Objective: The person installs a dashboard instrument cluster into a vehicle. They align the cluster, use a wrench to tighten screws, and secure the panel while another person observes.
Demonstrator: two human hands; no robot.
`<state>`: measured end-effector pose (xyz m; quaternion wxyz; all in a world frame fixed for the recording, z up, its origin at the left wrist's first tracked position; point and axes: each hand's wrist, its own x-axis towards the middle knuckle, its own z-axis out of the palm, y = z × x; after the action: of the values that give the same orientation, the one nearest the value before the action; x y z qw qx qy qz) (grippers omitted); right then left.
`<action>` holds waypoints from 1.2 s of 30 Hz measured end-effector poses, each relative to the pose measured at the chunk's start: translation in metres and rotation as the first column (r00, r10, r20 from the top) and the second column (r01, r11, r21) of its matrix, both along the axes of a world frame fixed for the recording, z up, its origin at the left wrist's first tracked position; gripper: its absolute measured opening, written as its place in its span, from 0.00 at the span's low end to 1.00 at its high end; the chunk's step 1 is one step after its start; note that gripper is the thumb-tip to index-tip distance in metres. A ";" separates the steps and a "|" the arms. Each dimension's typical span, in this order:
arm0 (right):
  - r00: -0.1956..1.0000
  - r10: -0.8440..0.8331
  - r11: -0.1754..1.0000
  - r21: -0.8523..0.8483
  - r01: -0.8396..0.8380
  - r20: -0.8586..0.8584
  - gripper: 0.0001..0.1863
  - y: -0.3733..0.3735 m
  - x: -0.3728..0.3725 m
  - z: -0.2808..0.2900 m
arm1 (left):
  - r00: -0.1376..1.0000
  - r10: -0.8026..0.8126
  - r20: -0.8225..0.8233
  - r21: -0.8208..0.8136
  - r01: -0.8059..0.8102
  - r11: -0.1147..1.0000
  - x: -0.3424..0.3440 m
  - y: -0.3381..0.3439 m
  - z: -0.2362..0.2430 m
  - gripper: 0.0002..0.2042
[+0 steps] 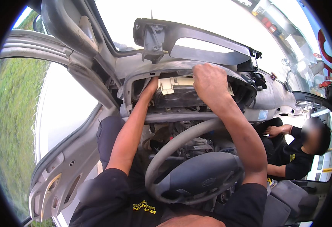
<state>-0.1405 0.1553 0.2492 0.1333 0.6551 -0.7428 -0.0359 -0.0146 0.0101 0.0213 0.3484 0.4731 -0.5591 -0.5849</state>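
Observation:
An instrument cluster (177, 96), with a cream-coloured upper housing and a dark clear front, sits tilted in the open dashboard recess (128, 85) beyond the steering wheel. My left hand (151, 86) reaches into the recess at the cluster's left end, its fingers hidden behind the housing. Over the cluster's top edge, right of its middle, my right hand (210, 81) is closed in a fist. What its fingers grip, if anything, is hidden. A grey trim surround (173, 34) with a wide opening rests on top of the dashboard, touched by neither hand.
The steering wheel (156, 166) stands between my arms, below the recess. Exposed wiring and metal parts (200, 145) show under the dashboard. At left the vehicle door (60, 178) stands open. Another person (292, 157) sits at the right, one hand near the dashboard.

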 end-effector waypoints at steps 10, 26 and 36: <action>0.999 0.048 0.998 0.040 -0.049 0.027 0.05 -0.014 0.020 0.007 | 0.997 0.025 -0.069 -0.051 -0.029 0.998 0.013 -0.040 -0.056 0.42; 1.000 0.010 0.995 0.101 -0.009 -0.013 0.05 -0.020 0.009 -0.005 | 0.997 -0.032 -0.065 0.006 0.032 0.999 -0.004 -0.034 -0.049 0.42; 0.999 0.034 0.989 0.140 -0.035 0.015 0.07 -0.018 0.018 0.001 | 0.997 -0.020 -0.071 0.016 0.021 1.000 -0.007 -0.021 -0.040 0.43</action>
<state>-0.1223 0.1374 0.2506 0.0828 0.6759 -0.7278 -0.0818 -0.0216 -0.0111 -0.0190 0.3581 0.4493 -0.5464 -0.6094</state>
